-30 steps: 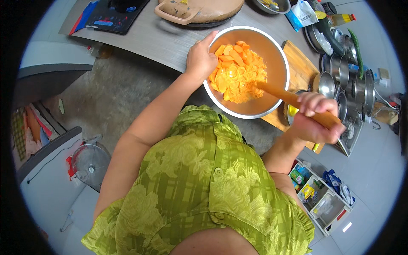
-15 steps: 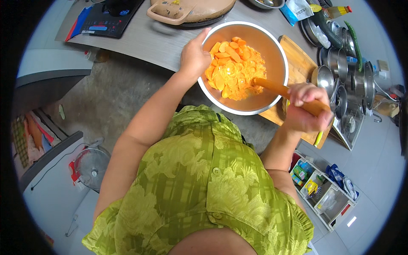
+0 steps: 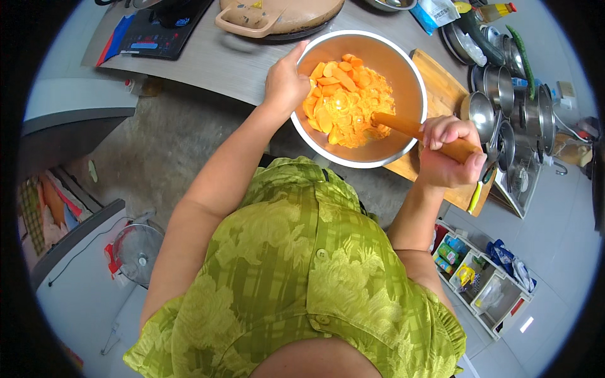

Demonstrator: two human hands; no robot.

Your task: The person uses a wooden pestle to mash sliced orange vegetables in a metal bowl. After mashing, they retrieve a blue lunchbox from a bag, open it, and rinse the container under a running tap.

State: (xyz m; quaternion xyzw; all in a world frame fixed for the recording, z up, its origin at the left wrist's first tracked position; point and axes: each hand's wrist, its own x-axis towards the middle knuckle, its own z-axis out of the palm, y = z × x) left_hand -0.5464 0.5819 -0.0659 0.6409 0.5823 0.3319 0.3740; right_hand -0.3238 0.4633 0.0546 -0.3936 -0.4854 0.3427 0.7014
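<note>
A large metal bowl (image 3: pixel 408 79) with a pale rim holds orange carrot slices (image 3: pixel 342 77) and softer, mashed carrot (image 3: pixel 362 116). My left hand (image 3: pixel 287 82) grips the bowl's left rim, its thumb along the edge and its fingers mostly hidden. A thick wooden rolling pin (image 3: pixel 398 124) slants down into the bowl from the right. Around its upper end my right hand (image 3: pixel 449 154) is closed, just outside the rim. The pin's lower end rests in the mashed carrot.
Under the bowl's right side lies a wooden cutting board (image 3: pixel 441 82), with a green-handled knife (image 3: pixel 475 198) at its near end. Metal pots (image 3: pixel 498 88) crowd the right. A tan electric pan (image 3: pixel 283 17) and a black induction cooker (image 3: pixel 161 34) stand behind. A divided white crate (image 3: pixel 482 277) is lower right.
My right hand has shifted slightly left, and the pin's lower end has moved a little left in the carrot. My left hand keeps its grip on the rim.
</note>
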